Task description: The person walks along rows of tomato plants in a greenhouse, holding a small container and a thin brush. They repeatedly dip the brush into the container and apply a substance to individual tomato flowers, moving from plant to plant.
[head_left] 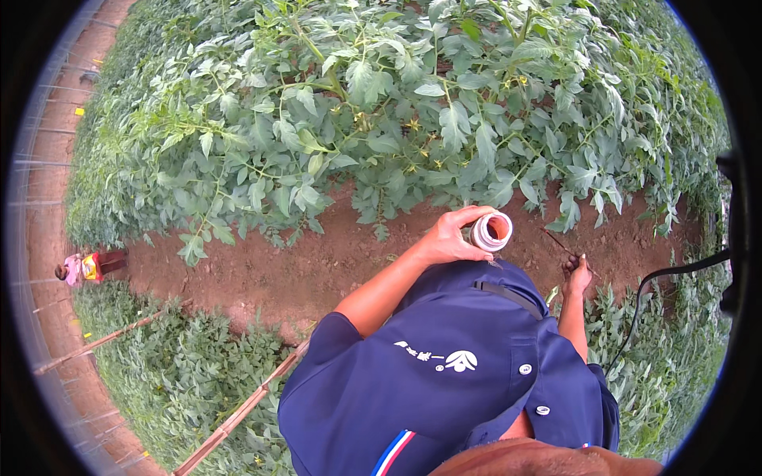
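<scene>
My left hand [453,238] is closed around a small open plastic bottle [492,231] with a white threaded neck, held in front of my waist. Reddish colouring shows inside its mouth. Out to the right, my right hand [576,275] grips a thin dark stick [556,240], its reddish tip pointing toward the plants. Beyond both hands grow leafy tomato plants [381,107] with yellow flowers [415,125].
A bare soil path [286,268] runs between two plant rows. Bamboo poles [238,413] slant over the near row [196,369]. Another person [89,267] stands at the path's far left end. A black cable [673,271] hangs at right.
</scene>
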A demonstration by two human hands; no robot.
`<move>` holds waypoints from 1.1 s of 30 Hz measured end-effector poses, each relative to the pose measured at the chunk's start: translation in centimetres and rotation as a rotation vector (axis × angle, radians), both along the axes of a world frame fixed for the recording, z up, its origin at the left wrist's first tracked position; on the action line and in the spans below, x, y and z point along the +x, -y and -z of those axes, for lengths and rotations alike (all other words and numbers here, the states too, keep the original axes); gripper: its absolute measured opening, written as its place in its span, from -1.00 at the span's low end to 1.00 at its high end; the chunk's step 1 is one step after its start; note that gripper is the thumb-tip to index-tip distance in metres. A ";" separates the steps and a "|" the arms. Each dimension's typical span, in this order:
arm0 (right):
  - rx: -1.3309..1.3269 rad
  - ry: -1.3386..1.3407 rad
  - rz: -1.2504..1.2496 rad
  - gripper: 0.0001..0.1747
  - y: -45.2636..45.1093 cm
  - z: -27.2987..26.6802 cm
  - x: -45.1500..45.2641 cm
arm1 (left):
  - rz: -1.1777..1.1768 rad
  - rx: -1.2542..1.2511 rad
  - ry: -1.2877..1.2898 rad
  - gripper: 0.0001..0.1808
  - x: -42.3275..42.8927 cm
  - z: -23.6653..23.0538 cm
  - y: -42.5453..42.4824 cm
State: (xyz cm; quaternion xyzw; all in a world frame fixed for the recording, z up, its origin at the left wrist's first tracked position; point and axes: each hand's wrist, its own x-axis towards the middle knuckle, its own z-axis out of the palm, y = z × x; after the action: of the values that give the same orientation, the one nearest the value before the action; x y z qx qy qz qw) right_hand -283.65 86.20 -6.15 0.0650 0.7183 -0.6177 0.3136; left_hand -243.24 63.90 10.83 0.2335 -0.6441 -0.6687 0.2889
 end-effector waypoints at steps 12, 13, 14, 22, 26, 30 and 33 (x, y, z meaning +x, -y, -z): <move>0.027 -0.088 -0.410 -0.73 8.4 5.6 -1.9 | -0.374 -0.183 0.052 -0.10 5.7 -2.1 -3.4; 0.087 -0.102 -0.448 -0.74 9.0 6.3 -2.1 | -0.409 -0.166 0.065 -0.10 6.1 -2.2 -3.9; 0.081 -0.132 -0.560 -0.75 9.5 6.8 -2.2 | -0.442 -0.136 0.051 -0.08 6.5 -2.2 -4.4; 0.397 -0.246 -0.973 -0.76 12.3 7.7 -1.7 | -0.632 -0.003 -0.061 -0.05 8.5 -1.7 -6.5; 0.376 -0.388 -1.190 -0.83 13.3 6.8 -2.0 | -0.662 0.013 -0.079 -0.05 8.1 -1.3 -6.5; 0.424 -0.723 -1.431 -0.71 13.6 4.9 -2.7 | -0.634 -0.061 -0.028 -0.08 8.3 -1.0 -5.6; 0.500 -0.862 -1.541 -0.61 13.8 3.4 -2.8 | -0.653 -0.098 -0.036 -0.07 9.0 -0.8 -4.5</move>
State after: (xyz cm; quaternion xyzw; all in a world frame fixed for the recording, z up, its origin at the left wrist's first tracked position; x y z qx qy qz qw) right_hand -286.44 72.42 -9.53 -0.6021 0.7305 -0.0349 0.3204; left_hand -234.27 68.41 11.67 0.4015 -0.5615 -0.5130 0.5102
